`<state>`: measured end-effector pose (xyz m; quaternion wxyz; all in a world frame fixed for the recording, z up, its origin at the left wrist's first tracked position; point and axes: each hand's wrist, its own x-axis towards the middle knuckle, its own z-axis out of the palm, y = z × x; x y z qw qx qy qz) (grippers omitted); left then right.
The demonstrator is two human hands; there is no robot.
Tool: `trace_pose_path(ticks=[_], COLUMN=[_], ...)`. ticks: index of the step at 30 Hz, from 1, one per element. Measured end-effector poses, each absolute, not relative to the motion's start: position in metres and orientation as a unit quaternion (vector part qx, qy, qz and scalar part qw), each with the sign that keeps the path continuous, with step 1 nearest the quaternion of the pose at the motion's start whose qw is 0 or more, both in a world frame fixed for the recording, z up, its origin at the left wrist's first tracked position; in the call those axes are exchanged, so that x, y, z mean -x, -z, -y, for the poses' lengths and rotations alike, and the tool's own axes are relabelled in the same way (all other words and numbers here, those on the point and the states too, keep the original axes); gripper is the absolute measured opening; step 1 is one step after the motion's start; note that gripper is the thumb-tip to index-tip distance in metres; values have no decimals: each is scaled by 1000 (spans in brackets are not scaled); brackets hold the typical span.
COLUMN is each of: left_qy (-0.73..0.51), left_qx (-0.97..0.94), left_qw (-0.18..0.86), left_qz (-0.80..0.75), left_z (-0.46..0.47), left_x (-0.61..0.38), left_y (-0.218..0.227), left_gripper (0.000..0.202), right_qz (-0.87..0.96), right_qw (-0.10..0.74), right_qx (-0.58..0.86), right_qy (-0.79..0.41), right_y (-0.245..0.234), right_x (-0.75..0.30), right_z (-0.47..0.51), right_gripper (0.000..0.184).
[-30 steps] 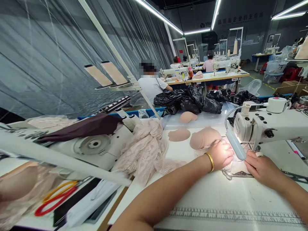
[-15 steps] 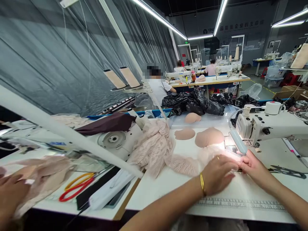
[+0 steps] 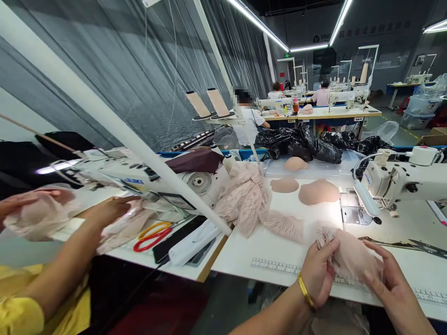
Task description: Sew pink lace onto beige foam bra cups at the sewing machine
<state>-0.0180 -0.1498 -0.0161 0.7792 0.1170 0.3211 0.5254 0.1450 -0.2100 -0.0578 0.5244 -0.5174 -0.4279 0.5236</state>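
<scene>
Between my two hands is a pale beige bra cup [image 3: 358, 256] with thin gathered fabric along its left edge, held above the table's front edge. My left hand [image 3: 319, 267], with a gold bangle at the wrist, pinches the gathered edge between thumb and fingers. On the other side my right hand [image 3: 389, 277] grips the cup's right edge. Beyond them stands a white sewing machine [image 3: 394, 179], its lit needle plate [image 3: 355, 214] bare of fabric. Two beige cup pieces, a larger one [image 3: 319, 191] and a smaller one [image 3: 284, 185], lie left of the plate.
Lace fabric [image 3: 246, 195] is heaped left of the cups. Black thread snips [image 3: 428, 249] lie at the right. A printed ruler [image 3: 275, 266] runs along the front edge. At the left, a co-worker's hands [image 3: 113, 209] handle beige fabric near red-and-yellow-handled scissors [image 3: 153, 237].
My hands have drawn the cup away from the needle area towards me and now hold it up, farther apart. The view has swung left, showing more of the co-worker.
</scene>
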Motion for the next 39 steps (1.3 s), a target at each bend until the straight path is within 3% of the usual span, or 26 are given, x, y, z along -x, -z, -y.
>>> trace_pose_path(ticks=[4,7,14,20,26,33,39], left_qy=[-438,-470,-499,-491,-461,-504,-504], left_qx=[-35,-33,-200,-195,-81,-193,-176], left_qw=[854,841,796,807,849,800,799], left_qz=[-277,-265,-280,-263,-244,-261,-276], left_z=[152,154,160,156,151,155,152], left_x=[18,18,13,14,16,4,5], left_y=[13,12,11,19,22,11,12], left_gripper=[29,25,50,44,25,46,50], right_qz=[383,389,350,284,278,295,299], right_qw=[549,559,610,639,654,637,634], right_qx=[523,527,532,528,513,549,548], right_qy=[-528,-509,-471,-481,-482,-454,-455], right_y=[59,68,71,65,61,67,71], right_x=[-154,-154,-157,-155,-154,-153,-154], right_z=[199,201,194,189,195,199,198], right_gripper=[69,66,42,35,33,38,38])
